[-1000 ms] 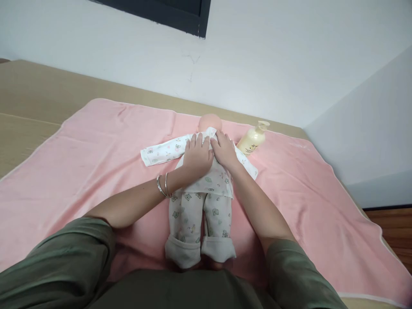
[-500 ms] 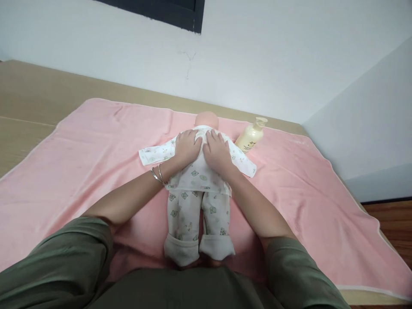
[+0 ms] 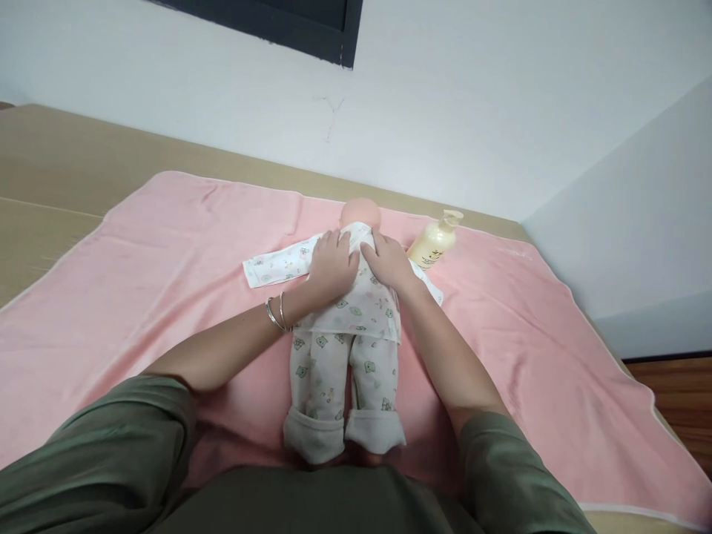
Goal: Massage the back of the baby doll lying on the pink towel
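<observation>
A baby doll (image 3: 360,212) lies lengthwise in front of me, its bald head away from me and no face showing. It wears a white printed top (image 3: 356,317) and matching trousers (image 3: 328,371) with turned-up cuffs. On the upper left of the top rests my left hand (image 3: 334,268), open, fingers pointing toward the head. My right hand (image 3: 391,261) lies open over the doll's right shoulder area, its thumb toward the middle. Between the two thumbs a strip of the top shows. The left sleeve stretches out flat; my right hand and wrist partly cover the right sleeve.
Under the doll spreads a pink blanket (image 3: 183,245) with a few creases. A pale yellow pump bottle (image 3: 434,243) leans or lies just right of the doll's shoulder. Beyond the blanket run a tan surface (image 3: 67,159) and a white wall (image 3: 445,104) with a dark frame (image 3: 311,33).
My right hand has slid outward to the right over the shoulder and sleeve. My left hand has shifted slightly right and toward me. The camera view has tilted a little.
</observation>
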`<state>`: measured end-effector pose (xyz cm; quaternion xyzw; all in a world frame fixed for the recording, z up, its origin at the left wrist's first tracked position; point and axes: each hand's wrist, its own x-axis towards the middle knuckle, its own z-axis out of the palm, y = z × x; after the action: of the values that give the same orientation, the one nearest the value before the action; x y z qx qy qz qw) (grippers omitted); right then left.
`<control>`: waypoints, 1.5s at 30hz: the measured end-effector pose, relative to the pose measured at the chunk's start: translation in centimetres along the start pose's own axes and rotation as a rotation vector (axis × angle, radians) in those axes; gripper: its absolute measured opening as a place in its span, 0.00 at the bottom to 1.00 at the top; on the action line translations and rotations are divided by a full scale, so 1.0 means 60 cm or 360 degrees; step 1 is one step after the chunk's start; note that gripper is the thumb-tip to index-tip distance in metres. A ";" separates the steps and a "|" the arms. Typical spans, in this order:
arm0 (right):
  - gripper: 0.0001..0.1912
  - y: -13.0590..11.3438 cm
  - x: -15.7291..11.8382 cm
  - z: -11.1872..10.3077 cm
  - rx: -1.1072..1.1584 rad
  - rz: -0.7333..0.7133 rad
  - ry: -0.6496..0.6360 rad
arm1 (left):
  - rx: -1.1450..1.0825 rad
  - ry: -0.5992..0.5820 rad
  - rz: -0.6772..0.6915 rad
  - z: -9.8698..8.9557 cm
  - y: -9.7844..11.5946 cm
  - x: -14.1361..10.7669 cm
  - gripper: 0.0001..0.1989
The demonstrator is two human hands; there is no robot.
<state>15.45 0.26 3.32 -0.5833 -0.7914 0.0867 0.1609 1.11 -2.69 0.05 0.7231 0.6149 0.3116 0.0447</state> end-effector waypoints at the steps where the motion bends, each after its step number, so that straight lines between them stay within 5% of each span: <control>1: 0.30 -0.003 -0.001 -0.003 -0.0030 -0.0017 -0.0005 | 0.0019 0.0001 0.0039 0.000 0.006 -0.006 0.25; 5: 0.26 -0.040 -0.026 0.008 -0.0226 0.0056 0.0148 | -0.0052 0.0010 0.0114 0.002 0.003 -0.004 0.24; 10: 0.30 -0.088 -0.068 0.034 -0.0338 -0.0024 0.0201 | -0.0352 -0.0018 -0.0061 0.001 -0.042 0.040 0.24; 20: 0.21 -0.010 -0.005 0.011 0.0006 0.0080 0.0151 | 0.0023 -0.0116 0.0125 -0.010 0.034 -0.031 0.28; 29: 0.31 -0.060 -0.054 0.013 -0.0239 -0.0012 0.0049 | -0.0115 -0.0110 -0.0134 -0.015 -0.038 0.043 0.22; 37: 0.25 0.012 0.013 0.008 0.0055 0.0085 0.0041 | 0.0049 -0.0026 0.0163 -0.007 0.008 -0.009 0.24; 45: 0.29 -0.067 -0.056 0.024 -0.0309 -0.0074 0.0161 | -0.0052 -0.0212 -0.0055 -0.018 -0.036 0.054 0.18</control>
<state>12.25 -4.11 2.78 -0.5812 -0.8003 -0.0238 0.1453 -1.14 0.46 1.22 0.7308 0.6176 0.2719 0.1026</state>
